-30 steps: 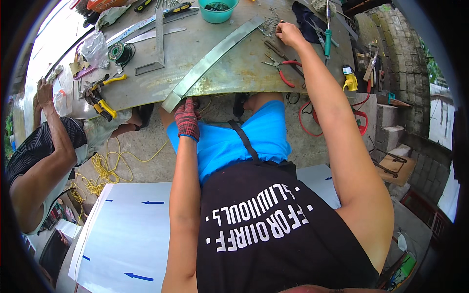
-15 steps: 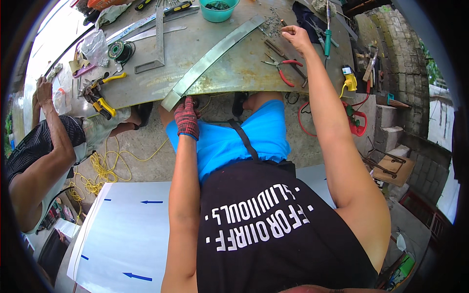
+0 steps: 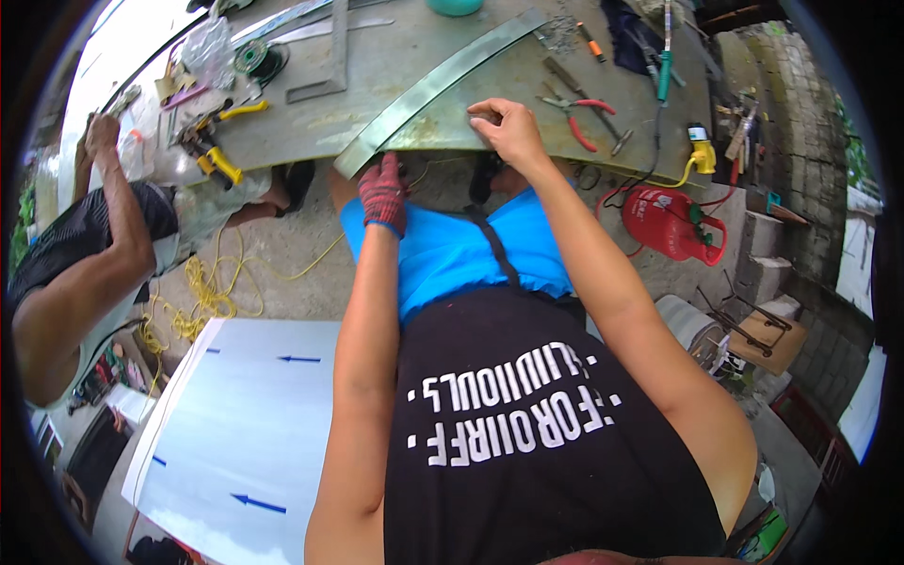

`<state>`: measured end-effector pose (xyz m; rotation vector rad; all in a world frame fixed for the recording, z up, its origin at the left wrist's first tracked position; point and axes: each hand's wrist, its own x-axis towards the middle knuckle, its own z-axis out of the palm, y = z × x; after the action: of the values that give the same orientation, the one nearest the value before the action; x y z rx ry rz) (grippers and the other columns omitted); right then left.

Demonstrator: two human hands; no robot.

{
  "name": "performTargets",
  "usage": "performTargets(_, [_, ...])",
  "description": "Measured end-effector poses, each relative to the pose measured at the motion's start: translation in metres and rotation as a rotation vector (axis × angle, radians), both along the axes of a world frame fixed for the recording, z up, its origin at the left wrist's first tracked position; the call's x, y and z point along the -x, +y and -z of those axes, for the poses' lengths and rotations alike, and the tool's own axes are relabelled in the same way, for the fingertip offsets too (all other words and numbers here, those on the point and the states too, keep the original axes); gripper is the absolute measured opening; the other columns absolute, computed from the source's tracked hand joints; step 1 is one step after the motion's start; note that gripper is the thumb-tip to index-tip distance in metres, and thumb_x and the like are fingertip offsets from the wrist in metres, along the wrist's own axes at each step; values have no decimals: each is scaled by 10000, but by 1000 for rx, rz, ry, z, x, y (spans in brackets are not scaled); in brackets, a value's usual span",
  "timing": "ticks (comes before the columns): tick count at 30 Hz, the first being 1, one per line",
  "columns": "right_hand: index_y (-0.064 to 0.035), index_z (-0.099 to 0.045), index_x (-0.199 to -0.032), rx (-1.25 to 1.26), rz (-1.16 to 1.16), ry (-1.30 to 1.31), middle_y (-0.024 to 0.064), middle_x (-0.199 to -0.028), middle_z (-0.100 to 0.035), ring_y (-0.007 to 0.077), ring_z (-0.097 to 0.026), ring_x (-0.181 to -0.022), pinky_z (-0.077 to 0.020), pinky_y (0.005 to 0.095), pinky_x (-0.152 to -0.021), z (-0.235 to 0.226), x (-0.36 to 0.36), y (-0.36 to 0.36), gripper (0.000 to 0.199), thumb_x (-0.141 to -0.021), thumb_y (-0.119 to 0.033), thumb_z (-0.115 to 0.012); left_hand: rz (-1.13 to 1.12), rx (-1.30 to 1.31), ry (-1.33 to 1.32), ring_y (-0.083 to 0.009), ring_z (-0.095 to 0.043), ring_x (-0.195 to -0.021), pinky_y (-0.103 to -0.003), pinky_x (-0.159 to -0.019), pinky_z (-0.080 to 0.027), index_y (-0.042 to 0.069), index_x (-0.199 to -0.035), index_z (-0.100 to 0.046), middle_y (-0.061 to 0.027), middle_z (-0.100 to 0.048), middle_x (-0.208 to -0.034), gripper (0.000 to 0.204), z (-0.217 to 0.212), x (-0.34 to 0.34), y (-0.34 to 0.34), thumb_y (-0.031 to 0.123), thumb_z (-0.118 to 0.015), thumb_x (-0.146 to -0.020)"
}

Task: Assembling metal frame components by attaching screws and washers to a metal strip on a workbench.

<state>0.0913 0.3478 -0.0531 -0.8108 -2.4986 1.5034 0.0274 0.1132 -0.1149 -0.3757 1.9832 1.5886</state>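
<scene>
A long pale metal strip [image 3: 443, 85] lies slantwise across the metal-topped table, its near end jutting past the front edge. My left hand [image 3: 383, 196], in a red and dark knit glove, is at that near end, its fingers against the strip's edge and the tips partly hidden. Bare, my right hand [image 3: 511, 134] hovers by the table's front edge, right of the strip. Its thumb and fingers are curled together; anything between them is too small to make out. Pliers with red handles [image 3: 579, 121] and a hammer [image 3: 589, 99] lie to its right.
An orange marker [image 3: 590, 42] and a soldering iron [image 3: 666, 71] lie farther right. Yellow-handled snips [image 3: 221, 141], a metal square [image 3: 325, 85] and a wire spool [image 3: 261, 61] are on the left, near another person's hand [image 3: 102, 137]. A red gas cylinder [image 3: 664, 221] stands right of my legs.
My right hand has come back from beside the marker toward the table's front edge and leftward. My left hand stays at the strip's near end. The whole view has shifted a little.
</scene>
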Motion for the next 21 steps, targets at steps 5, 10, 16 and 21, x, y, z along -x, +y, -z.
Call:
performTargets(5, [-48, -758, -953, -14, -51, 71, 129, -940, -757, 272, -727, -867, -561, 384, -750, 19, 15, -69, 168, -834, -165, -738, -89, -117, -74, -160, -574, -578, -313, -550, -503, 46, -958, -701, -50, -622, -710, 334, 4, 1, 6, 374, -647, -992])
performTargets(10, [-70, -766, -926, -269, -60, 175, 105, -876, -755, 261, -721, -789, -507, 394, -774, 29, 31, -104, 148, -833, -185, -757, -101, -163, -70, -157, -580, -577, -314, -541, -489, 42, -949, -683, -52, -643, -725, 313, 5, 3, 4, 351, -658, -990])
performTargets(16, [-132, -749, -862, -215, 25, 78, 36, -822, -750, 232, -690, -804, -392, 397, -839, 33, 46, -119, 125, -807, -239, -782, -47, -116, -27, -174, -636, -656, -323, -566, -511, 27, -993, -687, -83, -701, -826, 330, 19, 8, 0, 355, -644, -996])
performTargets(21, [-141, -740, -858, -180, 77, 71, 27, -799, -737, 248, -679, -857, -382, 397, -858, 35, 48, -123, 146, -781, -245, -807, -76, -125, 23, -211, -635, -663, -368, -555, -539, -44, -1053, -715, -132, -712, -855, 449, 27, 8, 2, 395, -649, -985])
